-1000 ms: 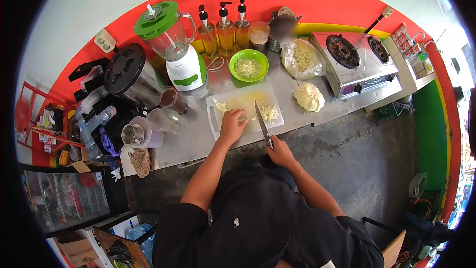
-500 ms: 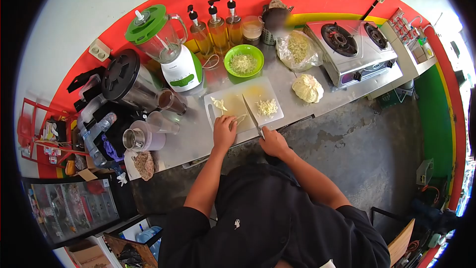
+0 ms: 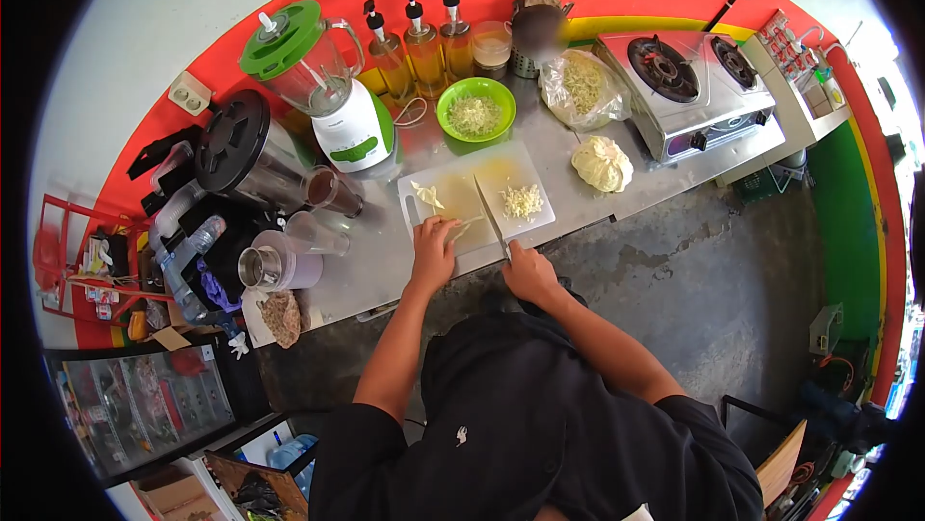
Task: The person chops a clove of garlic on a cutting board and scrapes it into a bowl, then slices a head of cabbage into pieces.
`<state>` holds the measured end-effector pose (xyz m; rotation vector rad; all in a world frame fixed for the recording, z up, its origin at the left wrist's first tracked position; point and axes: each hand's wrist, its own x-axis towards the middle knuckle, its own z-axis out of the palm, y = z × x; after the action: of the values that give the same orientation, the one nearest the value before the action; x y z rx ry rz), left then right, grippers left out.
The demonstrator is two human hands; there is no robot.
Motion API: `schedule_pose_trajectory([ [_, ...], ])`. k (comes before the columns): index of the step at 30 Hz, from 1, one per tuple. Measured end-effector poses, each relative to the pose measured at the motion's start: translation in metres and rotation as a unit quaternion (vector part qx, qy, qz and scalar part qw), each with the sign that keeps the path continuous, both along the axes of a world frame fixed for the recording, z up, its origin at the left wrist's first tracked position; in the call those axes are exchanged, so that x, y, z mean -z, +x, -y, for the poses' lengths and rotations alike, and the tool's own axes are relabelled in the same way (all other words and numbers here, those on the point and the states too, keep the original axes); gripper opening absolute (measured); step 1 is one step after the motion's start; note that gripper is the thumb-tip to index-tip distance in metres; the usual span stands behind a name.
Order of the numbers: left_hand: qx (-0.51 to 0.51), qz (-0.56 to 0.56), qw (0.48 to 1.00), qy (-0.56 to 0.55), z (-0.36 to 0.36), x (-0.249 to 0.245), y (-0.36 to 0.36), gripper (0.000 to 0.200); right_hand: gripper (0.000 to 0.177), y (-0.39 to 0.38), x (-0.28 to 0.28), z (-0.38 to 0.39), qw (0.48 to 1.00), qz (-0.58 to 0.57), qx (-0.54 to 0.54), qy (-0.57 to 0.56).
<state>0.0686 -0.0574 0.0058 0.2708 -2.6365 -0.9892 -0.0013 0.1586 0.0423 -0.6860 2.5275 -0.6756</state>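
- While the right hand (image 3: 530, 275) is closed round the handle of the kitchen knife (image 3: 489, 213), the left hand (image 3: 435, 249) rests, fingers bent, at thin pale strips (image 3: 469, 223) on the cutting board (image 3: 461, 195) — whether it grips them, I cannot tell.
- Chopping seems in hand; any cut calls for tucked fingertips.
- Crumbly chopped bits (image 3: 521, 201) lie right of the blade — a ruffled, rounded cabbage (image 3: 602, 165) beyond.

Yellow-smudged white cutting board (image 3: 462, 198), lime-green bowl (image 3: 510, 117), creamy-white cabbage (image 3: 601, 164), knife (image 3: 489, 213) seemingly dull grey
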Motion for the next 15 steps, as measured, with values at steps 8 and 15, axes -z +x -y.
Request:
schedule_pose_trajectory([
  [8, -0.017, -0.073, 0.994, -0.078, -0.021, -0.003, -0.025, 0.041, 0.031, 0.001, -0.004, 0.003, 0.998, -0.022, -0.023, 0.047],
  [15, 0.015, -0.054, 0.99, -0.132, -0.031, 0.013, -0.033, 0.03, 0.03, 0.001, 0.007, 0.013, 0.985, -0.094, -0.078, 0.118],
])
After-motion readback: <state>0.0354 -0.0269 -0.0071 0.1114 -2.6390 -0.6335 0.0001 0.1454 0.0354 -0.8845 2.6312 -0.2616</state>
